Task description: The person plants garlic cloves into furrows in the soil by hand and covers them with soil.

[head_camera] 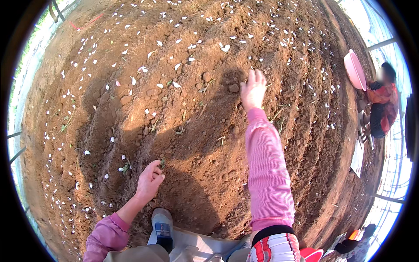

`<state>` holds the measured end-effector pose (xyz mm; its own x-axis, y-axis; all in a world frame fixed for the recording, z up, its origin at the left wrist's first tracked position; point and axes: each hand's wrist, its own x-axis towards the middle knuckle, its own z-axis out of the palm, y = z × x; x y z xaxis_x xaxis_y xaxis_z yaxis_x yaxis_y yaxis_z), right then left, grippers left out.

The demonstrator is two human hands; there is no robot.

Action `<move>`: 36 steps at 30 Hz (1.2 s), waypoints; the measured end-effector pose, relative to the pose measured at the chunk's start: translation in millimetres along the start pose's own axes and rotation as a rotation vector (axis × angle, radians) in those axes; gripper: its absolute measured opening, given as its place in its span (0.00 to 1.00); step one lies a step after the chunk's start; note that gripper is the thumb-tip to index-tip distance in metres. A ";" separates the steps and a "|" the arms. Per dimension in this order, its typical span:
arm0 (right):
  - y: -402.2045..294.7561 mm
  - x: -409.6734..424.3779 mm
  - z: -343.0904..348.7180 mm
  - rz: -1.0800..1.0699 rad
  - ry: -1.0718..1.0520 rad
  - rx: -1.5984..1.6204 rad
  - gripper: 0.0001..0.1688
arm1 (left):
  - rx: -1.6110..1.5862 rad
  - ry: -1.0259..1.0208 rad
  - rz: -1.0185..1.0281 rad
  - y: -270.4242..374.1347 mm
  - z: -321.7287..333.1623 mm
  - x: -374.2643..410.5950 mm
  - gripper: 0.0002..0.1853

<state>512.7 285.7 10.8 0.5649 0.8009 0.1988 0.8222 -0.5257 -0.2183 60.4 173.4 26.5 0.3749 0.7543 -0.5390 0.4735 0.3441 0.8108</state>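
My right hand [254, 86] reaches far forward over the brown soil [196, 203]. Its fingers are spread, with nothing visible in them, and the tips are beside a loose clod [233, 88]. Closer to my body, my left hand [150, 180] hovers low over the ground with its fingers partly curled. Whether it holds anything small is hidden. A small green weed [162, 162] shows at its fingertips. White cloves, which look like garlic [176, 84], are dotted in rows across the soil. Nearest the left hand is a white clove [120, 169].
My shoe [162, 226] is beside a pale low platform [199, 240]. A red basin [311, 254] is at lower right. Farther right, a person [381, 101] sits low by a pink basin [355, 70] and a white board [357, 159]. Red string [85, 24] lies at upper left.
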 end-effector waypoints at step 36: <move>179.0 -154.5 -100.3 -0.032 -0.121 0.100 0.38 | 1.126 -0.548 0.768 75.2 176.1 23.2 0.42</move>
<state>579.6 39.1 36.8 0.5211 0.8485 0.0919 0.8249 -0.4731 -0.3093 245.0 118.4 34.8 0.9433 0.1566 -0.2925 0.2841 -0.8366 0.4683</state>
